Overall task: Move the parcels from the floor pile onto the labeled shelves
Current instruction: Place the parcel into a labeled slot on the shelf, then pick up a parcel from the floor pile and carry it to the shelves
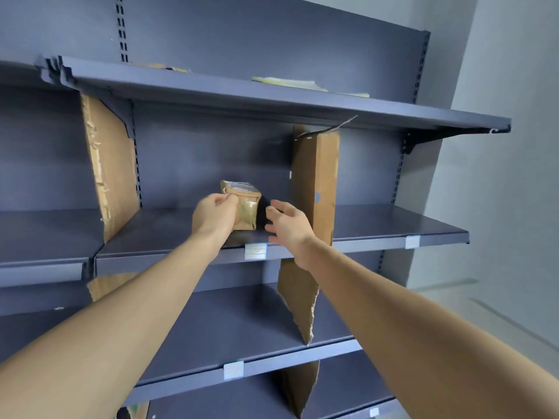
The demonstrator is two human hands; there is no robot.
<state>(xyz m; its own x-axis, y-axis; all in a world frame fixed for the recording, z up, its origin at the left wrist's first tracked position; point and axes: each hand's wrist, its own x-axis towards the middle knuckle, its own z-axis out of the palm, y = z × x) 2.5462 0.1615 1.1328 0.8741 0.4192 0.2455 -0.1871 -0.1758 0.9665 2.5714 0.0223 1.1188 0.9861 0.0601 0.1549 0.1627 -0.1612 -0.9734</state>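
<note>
A small brown taped parcel (246,207) with a label on top stands upright on the middle shelf (169,237) of a dark blue rack, between two cardboard dividers. My left hand (216,216) grips the parcel's left side, fingers curled round its upper edge. Just to the parcel's right, my right hand (287,226) hovers with spread, straight fingers and holds nothing. A white shelf label (255,251) is stuck on the shelf's front edge, below the parcel.
Cardboard dividers stand on the middle shelf, one at left (110,164) and one at right (316,182); a torn divider (299,300) stands on the shelf below. Flat yellowish parcels (290,83) lie on the top shelf. A grey wall (499,176) lies right of the rack.
</note>
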